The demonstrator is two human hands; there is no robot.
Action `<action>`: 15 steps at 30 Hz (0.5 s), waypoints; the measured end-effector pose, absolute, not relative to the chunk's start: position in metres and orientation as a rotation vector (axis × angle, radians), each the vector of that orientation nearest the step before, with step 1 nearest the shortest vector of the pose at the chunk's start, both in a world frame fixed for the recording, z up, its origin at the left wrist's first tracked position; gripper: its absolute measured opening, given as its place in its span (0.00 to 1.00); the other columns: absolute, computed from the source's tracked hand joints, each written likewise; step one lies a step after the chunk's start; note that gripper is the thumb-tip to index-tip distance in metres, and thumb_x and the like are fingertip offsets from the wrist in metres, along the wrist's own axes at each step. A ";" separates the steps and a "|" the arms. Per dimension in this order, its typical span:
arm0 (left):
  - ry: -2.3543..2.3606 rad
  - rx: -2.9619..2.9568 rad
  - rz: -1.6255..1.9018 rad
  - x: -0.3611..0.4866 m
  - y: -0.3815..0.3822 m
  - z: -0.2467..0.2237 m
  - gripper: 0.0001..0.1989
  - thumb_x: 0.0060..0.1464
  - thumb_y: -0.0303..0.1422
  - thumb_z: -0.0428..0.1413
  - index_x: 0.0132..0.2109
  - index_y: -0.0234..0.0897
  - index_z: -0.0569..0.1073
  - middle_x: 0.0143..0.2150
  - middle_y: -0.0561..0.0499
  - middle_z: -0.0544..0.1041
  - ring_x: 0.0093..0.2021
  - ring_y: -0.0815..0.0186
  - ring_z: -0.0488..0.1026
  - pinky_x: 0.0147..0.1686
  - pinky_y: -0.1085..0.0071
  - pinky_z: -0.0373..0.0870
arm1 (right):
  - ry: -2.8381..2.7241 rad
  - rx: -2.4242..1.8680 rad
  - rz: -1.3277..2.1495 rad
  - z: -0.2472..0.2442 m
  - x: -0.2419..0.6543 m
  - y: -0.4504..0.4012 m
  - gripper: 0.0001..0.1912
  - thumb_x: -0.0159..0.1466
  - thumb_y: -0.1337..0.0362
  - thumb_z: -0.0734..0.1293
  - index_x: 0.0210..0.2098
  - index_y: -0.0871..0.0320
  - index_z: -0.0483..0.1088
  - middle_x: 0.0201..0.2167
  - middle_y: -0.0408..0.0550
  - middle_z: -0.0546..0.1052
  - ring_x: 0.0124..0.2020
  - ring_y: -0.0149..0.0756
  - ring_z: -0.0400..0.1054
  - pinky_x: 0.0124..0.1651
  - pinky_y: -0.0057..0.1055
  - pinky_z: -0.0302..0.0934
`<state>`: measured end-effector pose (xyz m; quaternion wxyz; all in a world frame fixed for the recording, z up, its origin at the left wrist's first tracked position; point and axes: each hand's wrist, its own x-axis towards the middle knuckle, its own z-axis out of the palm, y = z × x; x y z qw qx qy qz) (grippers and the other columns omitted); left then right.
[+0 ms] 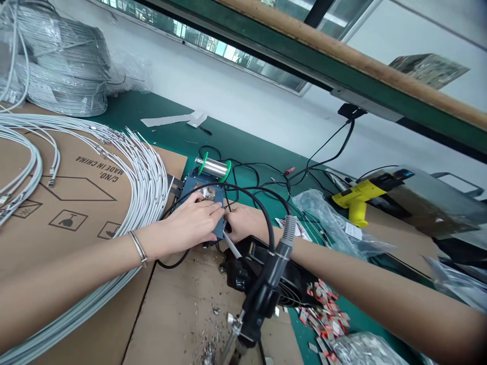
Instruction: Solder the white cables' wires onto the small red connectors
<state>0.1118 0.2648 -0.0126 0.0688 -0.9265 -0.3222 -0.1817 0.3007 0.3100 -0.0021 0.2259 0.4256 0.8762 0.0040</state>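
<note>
My left hand (194,220) lies palm down over a small blue box (219,230), its fingers stretched across the top and a bracelet on the wrist. Against the box's right side, my right hand (245,223) is closed with curled fingers. A dark bit shows at its fingertips, but what it grips is hidden. On the box's far end sits a solder wire spool (213,168) with green flanges. Nearest to me stands a soldering iron (280,256), upright and tilted in a black clamp, its cable looping over both hands. Behind it is a black device (291,294) with a round grille.
Many white cables (148,187) curve over the cardboard (72,203) at left. Wrapped cable coils (64,61) stand behind. At right are a yellow heat gun (357,200), a clear plastic bag (335,228) and scattered orange-and-silver pieces (323,314). A shelf edge (304,45) crosses above.
</note>
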 end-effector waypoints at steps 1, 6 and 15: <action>-0.969 -2.789 -0.548 0.112 0.265 -0.012 0.25 0.55 0.40 0.54 0.55 0.27 0.64 0.56 0.40 0.68 0.55 0.59 0.65 0.52 0.62 0.50 | 2.401 1.204 0.060 -0.001 0.299 0.306 0.14 0.59 0.57 0.65 0.33 0.65 0.69 0.30 0.49 0.72 0.32 0.34 0.66 0.34 0.32 0.61; -0.977 -2.787 -0.551 0.112 0.264 -0.012 0.24 0.55 0.40 0.54 0.54 0.28 0.64 0.56 0.41 0.68 0.55 0.60 0.64 0.53 0.63 0.49 | 2.358 1.163 0.093 -0.008 0.298 0.308 0.13 0.61 0.58 0.64 0.31 0.64 0.68 0.30 0.47 0.72 0.31 0.32 0.67 0.36 0.32 0.62; -0.973 -2.776 -0.556 0.111 0.263 -0.013 0.24 0.57 0.38 0.53 0.55 0.27 0.63 0.56 0.40 0.68 0.56 0.59 0.63 0.53 0.63 0.49 | 2.435 0.965 -0.159 -0.017 0.310 0.328 0.17 0.63 0.58 0.63 0.22 0.63 0.62 0.18 0.38 0.62 0.19 0.25 0.56 0.24 0.24 0.55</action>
